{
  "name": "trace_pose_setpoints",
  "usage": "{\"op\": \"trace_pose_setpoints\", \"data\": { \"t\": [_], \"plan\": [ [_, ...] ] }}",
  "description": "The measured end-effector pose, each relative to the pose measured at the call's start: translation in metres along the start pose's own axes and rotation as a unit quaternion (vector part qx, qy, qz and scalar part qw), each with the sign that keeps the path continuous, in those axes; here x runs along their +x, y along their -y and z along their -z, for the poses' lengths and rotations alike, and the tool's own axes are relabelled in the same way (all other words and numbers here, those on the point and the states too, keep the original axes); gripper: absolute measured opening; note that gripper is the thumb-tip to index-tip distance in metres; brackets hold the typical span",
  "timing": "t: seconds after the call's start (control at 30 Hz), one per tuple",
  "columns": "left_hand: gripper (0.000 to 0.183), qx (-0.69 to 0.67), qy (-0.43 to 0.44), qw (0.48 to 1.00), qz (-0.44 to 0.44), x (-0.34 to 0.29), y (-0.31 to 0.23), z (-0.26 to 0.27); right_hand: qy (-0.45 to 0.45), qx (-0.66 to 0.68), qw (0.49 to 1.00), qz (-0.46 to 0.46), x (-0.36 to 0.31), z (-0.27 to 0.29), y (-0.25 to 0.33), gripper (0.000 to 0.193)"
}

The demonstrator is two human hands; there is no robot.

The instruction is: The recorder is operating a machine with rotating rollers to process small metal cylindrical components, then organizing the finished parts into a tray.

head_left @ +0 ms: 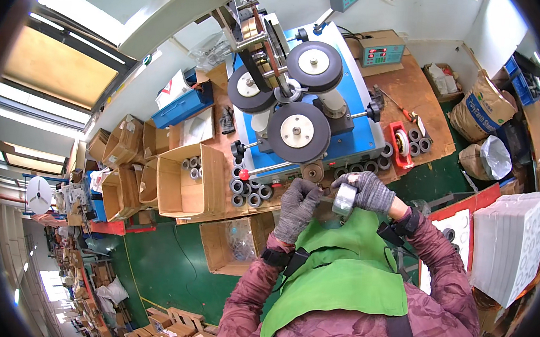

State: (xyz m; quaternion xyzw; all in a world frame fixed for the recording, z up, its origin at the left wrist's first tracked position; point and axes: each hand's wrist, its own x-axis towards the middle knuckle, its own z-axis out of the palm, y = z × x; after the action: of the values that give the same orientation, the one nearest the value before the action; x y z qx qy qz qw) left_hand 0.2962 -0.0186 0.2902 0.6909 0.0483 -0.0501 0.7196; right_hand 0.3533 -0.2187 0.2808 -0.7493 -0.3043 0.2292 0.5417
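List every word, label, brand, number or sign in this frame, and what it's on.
Brown paper sack: large printed lettering on a blue patch, left unquoted.
Teal control box: lit red digits, left unquoted; the small panel markings are too small to read.

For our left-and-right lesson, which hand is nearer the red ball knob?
Left: the left hand is right of the red ball knob, slightly closer to the body; the right hand is farther right.

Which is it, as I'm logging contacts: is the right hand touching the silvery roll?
Touching: the head view shows the right hand holding the silvery roll near its upper edge.
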Motion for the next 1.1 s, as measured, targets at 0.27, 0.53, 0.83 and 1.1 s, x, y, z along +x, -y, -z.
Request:
{"op": "trace_pose_setpoints", "data": {
  "t": [0.27, 0.53, 0.83, 1.1],
  "plan": [
    [0.021, 0.24, 0.059, 0.953, -0.173, -0.002, 0.011, -0.012, -0.144, -0.301, 0.936, -0.112, -0.002, -0.022, -0.011, 0.035],
    [0.038, 0.331, 0.287, 0.858, -0.268, -0.03, -0.017, -0.024, -0.182, -0.243, 0.936, -0.179, -0.001, -0.023, -0.044, 0.035],
    [0.058, 0.255, 0.124, 0.954, -0.099, -0.005, 0.005, -0.01, -0.199, -0.039, 0.971, -0.126, -0.015, -0.019, -0.031, 0.028],
    [0.052, 0.013, 0.126, 0.99, 0.069, 0.006, 0.043, -0.048, -0.049, 0.197, 0.964, -0.17, -0.046, -0.01, -0.042, 0.039]
  ]
}}
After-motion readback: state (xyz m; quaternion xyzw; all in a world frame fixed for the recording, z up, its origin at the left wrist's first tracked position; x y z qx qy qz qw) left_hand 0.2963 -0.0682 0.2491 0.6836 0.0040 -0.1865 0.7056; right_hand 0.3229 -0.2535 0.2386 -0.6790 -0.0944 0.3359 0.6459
